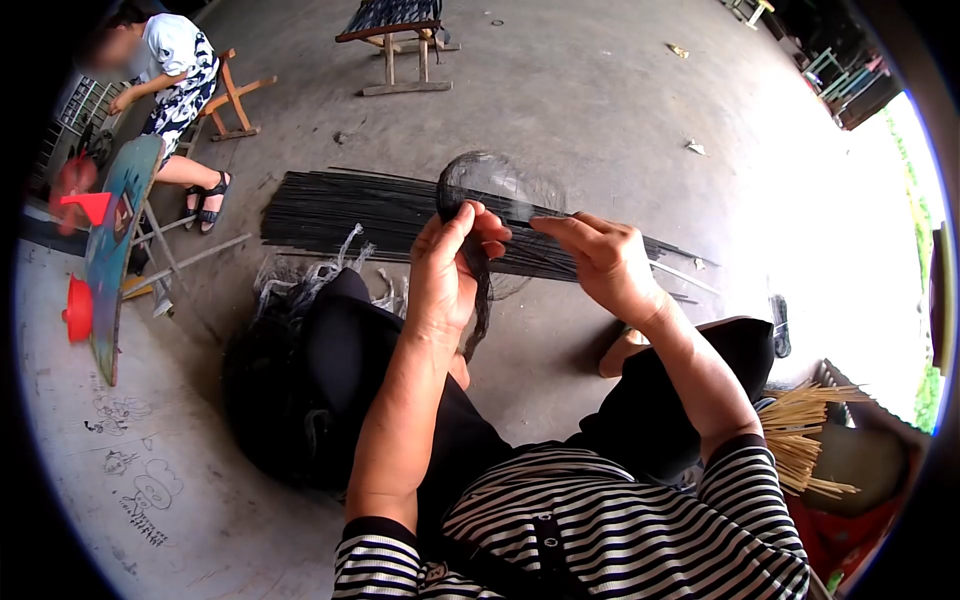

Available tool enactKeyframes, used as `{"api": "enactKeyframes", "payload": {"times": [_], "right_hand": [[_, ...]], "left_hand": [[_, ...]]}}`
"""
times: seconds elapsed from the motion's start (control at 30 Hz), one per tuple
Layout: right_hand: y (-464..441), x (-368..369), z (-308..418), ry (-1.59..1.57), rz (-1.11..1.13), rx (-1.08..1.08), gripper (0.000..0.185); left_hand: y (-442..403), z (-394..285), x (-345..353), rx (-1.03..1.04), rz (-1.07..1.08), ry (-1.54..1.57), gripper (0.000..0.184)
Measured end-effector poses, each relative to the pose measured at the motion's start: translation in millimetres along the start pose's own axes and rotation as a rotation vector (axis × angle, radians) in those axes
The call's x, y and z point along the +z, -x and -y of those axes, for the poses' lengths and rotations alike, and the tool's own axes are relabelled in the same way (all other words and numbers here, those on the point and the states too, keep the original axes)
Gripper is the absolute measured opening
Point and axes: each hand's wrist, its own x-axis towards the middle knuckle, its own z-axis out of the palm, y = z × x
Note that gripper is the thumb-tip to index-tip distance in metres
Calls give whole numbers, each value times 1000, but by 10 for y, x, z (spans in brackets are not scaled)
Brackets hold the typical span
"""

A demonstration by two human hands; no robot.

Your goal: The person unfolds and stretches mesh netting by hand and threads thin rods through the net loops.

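My left hand (450,262) is closed on a bundle of fine black netting (452,190). A sheer, hair-thin loop of the net spreads above the fingers, and a dark tail hangs down below the palm. To its right, my right hand (603,258) has its fingers pinched together, the index finger pointing at the net's edge. Whatever it grips is too fine to make out. Beneath both hands, long thin black rods (340,215) lie in a flat pile on the concrete floor.
At the upper left a person (180,65) sits by a folding wooden stool (232,100). A blue board-like table (122,250) with red items stands at left. Another stool (400,50) is ahead. Pale sticks (800,435) are bundled at right; greyish strands (310,280) lie near my left knee.
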Motion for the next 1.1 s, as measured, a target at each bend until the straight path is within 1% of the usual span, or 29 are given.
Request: {"api": "enactKeyframes", "payload": {"times": [0.03,0.1,0.13,0.17,0.2,0.27,0.3,0.33,0.4,0.43,0.5,0.53,0.6,0.63,0.67,0.73,0.77,0.8,0.87,0.9,0.97,1.0,1.1], "right_hand": [[-20,51,-4,1,-39,-10,28],[-57,33,70,-130,-40,145,22],[-92,6,126,-196,-42,222,19],[-132,-16,176,-296,-123,197,23],[-144,-47,184,-301,-113,206,25],[-161,-102,163,-312,-92,224,28],[-140,-95,96,-235,-52,156,32],[-124,-58,79,-173,-42,107,31],[-88,13,54,-49,-26,12,30],[-85,45,38,-50,-21,2,30],[-105,42,81,-95,8,178,29],[-125,32,118,-117,23,265,29],[-186,-20,226,-292,-65,320,28],[-203,-36,256,-379,-110,347,27],[-203,-39,228,-352,-120,276,28],[-177,-48,109,-296,-134,134,29],[-148,-51,63,-235,-75,142,30],[-137,-26,53,-160,-64,90,30],[-109,13,44,-6,-46,-11,29],[-99,37,26,8,3,1,29],[-109,70,40,-46,16,110,30],[-121,86,50,-73,22,164,30],[-191,40,122,-329,-96,235,34]], "left_hand": [[-8,43,-18,-31,33,24,14],[-11,140,-53,-94,98,69,15],[11,168,-35,-179,100,100,16],[31,178,-5,-210,80,72,15],[47,152,46,-239,61,44,15],[34,70,96,-145,-38,29,14],[18,41,91,-99,-89,21,14],[-16,54,27,-54,-96,15,13],[-25,61,-3,2,-32,66,13],[-23,71,-6,12,-14,48,14],[-2,108,3,29,23,13,14],[12,137,9,-32,51,38,14],[52,208,37,-154,107,87,14],[82,209,99,-216,75,44,14],[78,206,75,-213,94,56,14],[48,65,105,-131,-25,82,13],[-24,84,-23,-62,-14,104,14],[-32,40,-19,-29,-67,99,14],[0,-12,31,2,-71,119,16],[4,6,32,-5,-48,112,16],[13,74,22,-21,-1,98,17],[15,121,14,-61,3,104,17],[58,186,43,-180,34,81,17]]}}
